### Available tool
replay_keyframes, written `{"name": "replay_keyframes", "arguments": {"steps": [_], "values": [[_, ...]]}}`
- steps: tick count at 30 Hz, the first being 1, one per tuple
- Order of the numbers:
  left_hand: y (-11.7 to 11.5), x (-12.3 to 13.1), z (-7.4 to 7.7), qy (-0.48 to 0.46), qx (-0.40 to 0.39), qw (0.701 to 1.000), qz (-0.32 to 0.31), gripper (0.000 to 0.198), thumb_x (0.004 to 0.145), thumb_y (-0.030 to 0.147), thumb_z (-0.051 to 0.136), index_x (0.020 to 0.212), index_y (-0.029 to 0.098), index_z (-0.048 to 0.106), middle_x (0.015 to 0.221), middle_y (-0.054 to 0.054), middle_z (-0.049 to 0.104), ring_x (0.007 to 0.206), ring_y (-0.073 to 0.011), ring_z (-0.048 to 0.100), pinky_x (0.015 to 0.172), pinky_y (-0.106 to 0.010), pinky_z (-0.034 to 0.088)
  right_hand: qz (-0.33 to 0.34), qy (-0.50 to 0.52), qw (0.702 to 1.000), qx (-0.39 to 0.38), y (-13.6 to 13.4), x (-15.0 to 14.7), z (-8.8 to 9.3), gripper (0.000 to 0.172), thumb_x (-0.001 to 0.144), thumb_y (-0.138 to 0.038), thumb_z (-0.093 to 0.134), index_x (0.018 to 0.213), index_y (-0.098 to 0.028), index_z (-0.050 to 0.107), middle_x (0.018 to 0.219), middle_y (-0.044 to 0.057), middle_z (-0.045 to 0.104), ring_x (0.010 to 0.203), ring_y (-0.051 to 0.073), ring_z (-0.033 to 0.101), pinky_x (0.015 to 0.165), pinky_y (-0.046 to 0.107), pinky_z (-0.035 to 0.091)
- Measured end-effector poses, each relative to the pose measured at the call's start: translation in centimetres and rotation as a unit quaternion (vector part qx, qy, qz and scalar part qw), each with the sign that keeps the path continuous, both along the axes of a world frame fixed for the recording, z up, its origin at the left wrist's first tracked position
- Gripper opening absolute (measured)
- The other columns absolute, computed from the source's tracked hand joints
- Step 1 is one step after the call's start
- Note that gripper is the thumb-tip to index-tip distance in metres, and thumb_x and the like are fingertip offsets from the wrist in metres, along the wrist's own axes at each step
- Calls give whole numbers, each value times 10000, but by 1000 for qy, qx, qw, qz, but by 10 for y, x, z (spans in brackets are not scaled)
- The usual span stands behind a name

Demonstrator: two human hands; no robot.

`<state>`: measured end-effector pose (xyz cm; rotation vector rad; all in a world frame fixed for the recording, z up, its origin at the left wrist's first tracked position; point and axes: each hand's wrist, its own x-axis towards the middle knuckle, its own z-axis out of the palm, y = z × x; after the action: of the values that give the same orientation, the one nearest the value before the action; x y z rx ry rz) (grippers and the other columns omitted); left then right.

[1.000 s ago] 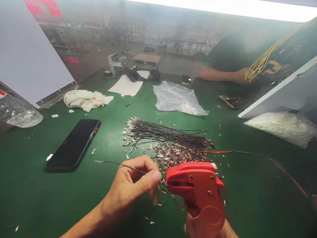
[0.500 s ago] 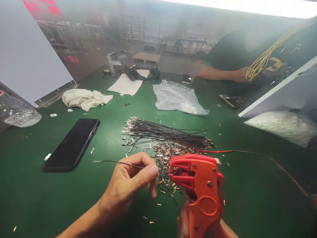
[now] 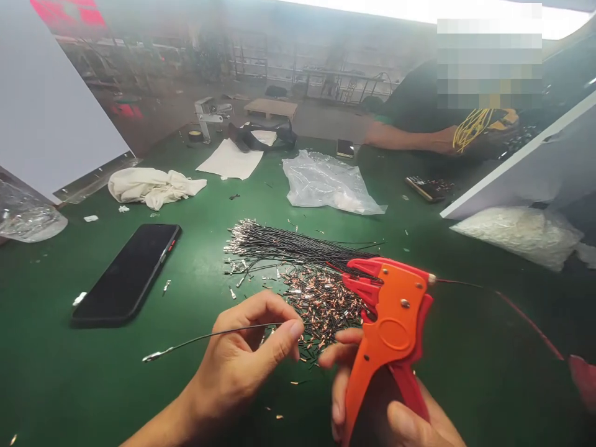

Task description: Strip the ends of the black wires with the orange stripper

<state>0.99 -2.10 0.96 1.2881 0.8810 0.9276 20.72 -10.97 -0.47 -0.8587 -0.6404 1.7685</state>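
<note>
Between thumb and forefinger, my left hand (image 3: 254,347) pinches a thin black wire (image 3: 200,339). A metal crimp terminal (image 3: 157,355) sits on the wire's left end; its other end is hard to make out at my fingertips. My right hand (image 3: 400,416) holds an orange and red wire stripper (image 3: 395,316) by its handles, which are spread apart, with some fingers extended. The stripper's jaws point left, apart from the held wire. Behind them lies a bundle of black wires (image 3: 298,242) with terminals at its left end. Below that is a pile of stripped insulation and copper scraps (image 3: 321,298).
A black phone (image 3: 128,273) lies at left, a white cloth (image 3: 153,186) beyond it. Farther back are a clear plastic bag (image 3: 330,183) and paper (image 3: 230,160). Another person's arm (image 3: 414,138) is at the far right, near yellow wires (image 3: 472,129). A white panel (image 3: 521,155) stands at right.
The stripper has moved up and right, away from the held wire, and its handles have spread. The wire's terminal end has swung down and left in my left hand.
</note>
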Motion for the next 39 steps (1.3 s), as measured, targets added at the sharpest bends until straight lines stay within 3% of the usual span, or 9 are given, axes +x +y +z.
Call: {"name": "replay_keyframes", "arguments": {"steps": [9,16,18,21,23,26,36,39], "values": [[-3,3,-7,24,-52,998,-38,215,868,325,690,709,186,648,557,32,612,558,-106,544,573,-221,424,30,-14,997,66,4,8,-4,611,836,-500,707,1376,-279,523,889,46,775,753,213,638,734,376,443],[-4,6,-8,72,20,997,5,236,857,291,653,652,183,607,580,33,549,538,-101,461,511,-222,362,106,-58,992,37,-1,11,-5,775,813,-545,701,1496,-308,419,899,64,728,760,218,575,720,376,398],[-5,7,-7,77,55,995,-2,236,870,272,633,652,185,600,583,34,566,534,-96,473,514,-220,371,130,-83,986,60,1,13,-7,648,825,-556,664,1398,-276,549,871,72,695,747,222,575,706,380,407],[-7,9,-6,99,105,990,-5,240,888,231,599,652,190,597,579,36,583,539,-94,502,529,-217,390,159,-134,975,80,4,15,-9,517,846,-602,594,1040,-146,739,803,97,641,729,229,576,696,390,424],[-8,9,-5,128,133,983,1,242,882,201,585,641,190,599,575,36,579,542,-94,508,531,-215,398,153,-151,974,73,5,16,-10,535,860,-619,571,954,-120,741,814,109,640,739,230,584,715,402,444],[-8,8,-2,164,157,974,11,244,875,196,571,632,190,598,573,35,573,526,-95,515,519,-217,405,143,-154,975,67,6,17,-11,541,887,-615,554,982,-113,729,865,121,647,762,227,595,738,411,466],[-7,7,2,188,82,979,20,328,888,281,567,570,206,534,494,34,550,505,-117,508,540,-253,382,127,-138,980,65,12,23,-10,516,903,-632,555,987,-160,743,904,95,672,789,211,586,773,390,448],[-5,3,7,162,50,984,57,331,894,298,578,578,211,529,491,38,552,526,-121,508,558,-251,380,60,-99,993,25,10,28,-11,425,922,-554,590,1196,-246,693,938,68,722,792,208,619,764,376,476]]}}
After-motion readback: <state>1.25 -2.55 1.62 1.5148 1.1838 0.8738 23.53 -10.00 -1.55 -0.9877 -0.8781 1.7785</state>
